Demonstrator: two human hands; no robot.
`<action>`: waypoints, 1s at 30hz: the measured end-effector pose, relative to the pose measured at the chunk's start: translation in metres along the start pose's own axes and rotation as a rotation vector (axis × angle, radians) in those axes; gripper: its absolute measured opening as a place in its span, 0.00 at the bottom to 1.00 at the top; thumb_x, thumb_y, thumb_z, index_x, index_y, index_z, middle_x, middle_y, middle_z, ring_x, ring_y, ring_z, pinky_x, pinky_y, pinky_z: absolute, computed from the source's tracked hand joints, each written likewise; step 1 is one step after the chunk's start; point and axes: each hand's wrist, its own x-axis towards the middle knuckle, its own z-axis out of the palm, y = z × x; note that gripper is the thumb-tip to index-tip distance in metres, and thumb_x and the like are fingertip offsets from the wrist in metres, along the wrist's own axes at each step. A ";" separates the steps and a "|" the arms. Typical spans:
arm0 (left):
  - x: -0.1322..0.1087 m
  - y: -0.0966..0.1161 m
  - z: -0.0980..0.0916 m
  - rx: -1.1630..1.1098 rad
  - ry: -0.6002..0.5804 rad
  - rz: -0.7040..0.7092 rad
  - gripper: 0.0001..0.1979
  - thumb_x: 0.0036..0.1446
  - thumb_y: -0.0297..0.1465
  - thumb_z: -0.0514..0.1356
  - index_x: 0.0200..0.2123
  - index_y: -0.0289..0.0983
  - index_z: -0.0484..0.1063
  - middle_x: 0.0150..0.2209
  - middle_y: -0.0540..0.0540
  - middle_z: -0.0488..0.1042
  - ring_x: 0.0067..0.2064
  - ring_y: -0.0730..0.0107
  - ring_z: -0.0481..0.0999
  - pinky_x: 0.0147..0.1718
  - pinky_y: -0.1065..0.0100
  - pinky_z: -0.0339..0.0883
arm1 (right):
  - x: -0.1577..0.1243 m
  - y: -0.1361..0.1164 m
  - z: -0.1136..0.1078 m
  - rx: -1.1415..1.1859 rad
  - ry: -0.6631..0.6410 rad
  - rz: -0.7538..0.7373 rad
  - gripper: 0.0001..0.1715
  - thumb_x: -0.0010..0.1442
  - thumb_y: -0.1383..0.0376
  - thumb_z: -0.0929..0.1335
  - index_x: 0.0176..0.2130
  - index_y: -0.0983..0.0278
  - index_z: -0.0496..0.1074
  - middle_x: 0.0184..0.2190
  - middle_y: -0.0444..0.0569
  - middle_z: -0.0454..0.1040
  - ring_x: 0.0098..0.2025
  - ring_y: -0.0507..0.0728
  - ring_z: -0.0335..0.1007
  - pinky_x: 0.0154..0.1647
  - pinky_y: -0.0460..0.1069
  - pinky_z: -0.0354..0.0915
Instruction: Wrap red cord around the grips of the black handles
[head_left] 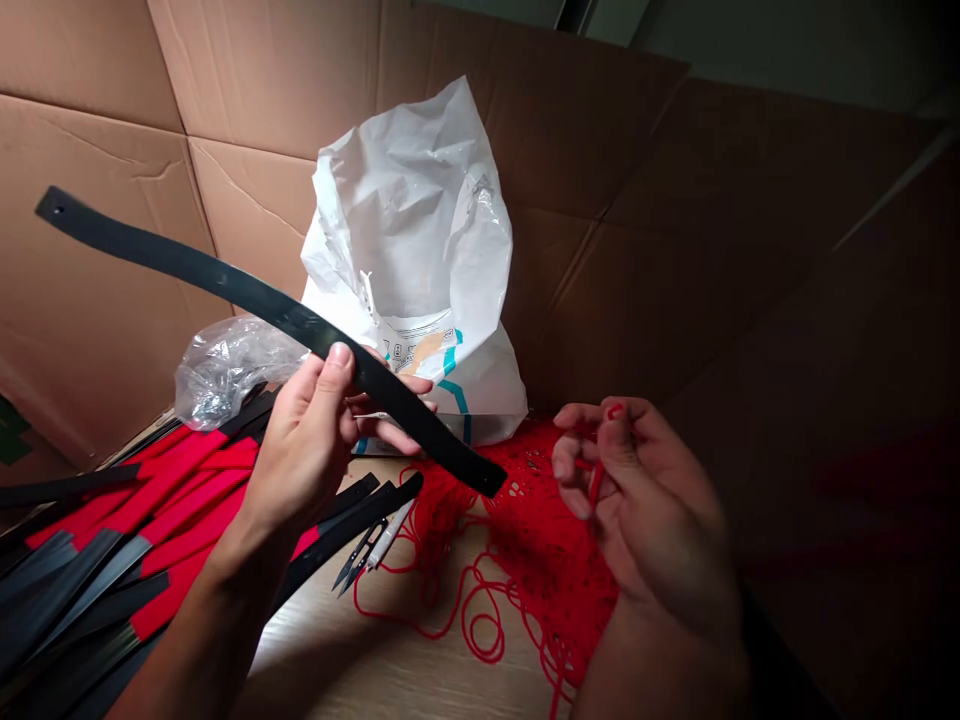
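My left hand (315, 430) is closed on a long black strip (187, 265), held up at a slant with its holed end at the upper left and its other end near the table's middle. My right hand (637, 490) is curled, its fingers pinching a thin red cord (596, 480). That cord leads down into a tangled heap of red cords (540, 560) on the wooden table (405, 670).
A pile of black and red strips (112, 540) covers the table's left side. Small thread snips (367, 550) lie beside it. A white plastic bag (420, 260) and a clear crumpled bag (225, 365) stand behind. Cardboard walls (675, 250) enclose the back and right.
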 end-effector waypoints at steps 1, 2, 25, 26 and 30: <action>0.000 0.000 0.000 -0.008 0.017 0.017 0.16 0.73 0.44 0.62 0.43 0.36 0.74 0.38 0.41 0.87 0.39 0.58 0.89 0.31 0.66 0.83 | 0.003 0.000 -0.005 -0.019 0.039 0.013 0.13 0.71 0.56 0.74 0.41 0.59 0.69 0.37 0.45 0.77 0.25 0.49 0.68 0.15 0.41 0.54; 0.001 -0.001 0.000 -0.019 0.032 0.034 0.15 0.73 0.44 0.63 0.42 0.37 0.73 0.37 0.42 0.86 0.41 0.57 0.89 0.32 0.66 0.84 | 0.004 0.000 -0.008 -0.059 0.079 -0.017 0.13 0.70 0.57 0.75 0.40 0.59 0.69 0.37 0.45 0.76 0.26 0.48 0.67 0.16 0.41 0.52; -0.026 -0.024 0.031 0.077 -0.060 -0.049 0.11 0.68 0.37 0.70 0.45 0.37 0.76 0.40 0.46 0.84 0.37 0.68 0.83 0.38 0.67 0.78 | -0.028 0.013 0.073 -0.913 0.028 -0.816 0.09 0.69 0.74 0.73 0.44 0.60 0.75 0.45 0.51 0.77 0.50 0.60 0.71 0.52 0.56 0.72; -0.026 -0.024 0.031 0.084 -0.062 -0.051 0.11 0.68 0.38 0.70 0.44 0.37 0.76 0.40 0.46 0.84 0.36 0.69 0.82 0.35 0.68 0.76 | -0.029 0.014 0.073 -0.920 0.027 -0.812 0.09 0.69 0.73 0.73 0.44 0.60 0.75 0.45 0.51 0.77 0.49 0.60 0.71 0.51 0.56 0.72; -0.025 -0.024 0.030 0.089 -0.070 -0.056 0.12 0.67 0.39 0.70 0.44 0.37 0.76 0.41 0.45 0.84 0.37 0.68 0.82 0.36 0.67 0.75 | -0.029 0.014 0.073 -0.930 0.033 -0.811 0.08 0.69 0.73 0.73 0.44 0.60 0.76 0.45 0.51 0.76 0.47 0.59 0.70 0.46 0.55 0.71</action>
